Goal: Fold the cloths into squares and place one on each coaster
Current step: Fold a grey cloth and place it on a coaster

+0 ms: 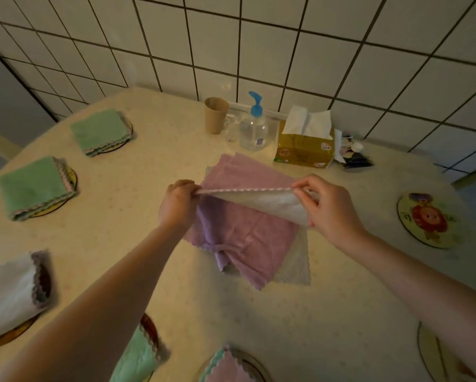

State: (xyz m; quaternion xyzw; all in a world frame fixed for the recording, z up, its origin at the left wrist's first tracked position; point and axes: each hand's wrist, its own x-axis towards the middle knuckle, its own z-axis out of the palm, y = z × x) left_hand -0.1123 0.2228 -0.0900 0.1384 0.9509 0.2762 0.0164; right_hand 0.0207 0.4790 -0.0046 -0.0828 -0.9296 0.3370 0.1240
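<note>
Head view: left hand (179, 202) and right hand (325, 203) each pinch a corner of the pink fleece cloth (247, 190), holding its scalloped edge taut, likely to align a fold.

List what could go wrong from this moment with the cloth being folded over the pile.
1. The left hand and right hand only pinch the lifted cloth by its edge; a slipped corner could skew the fold.
2. It hangs over the purple cloths, so lifting might drag one along.
3. The bare coaster sits far right; carrying could loosen the fold.
</note>
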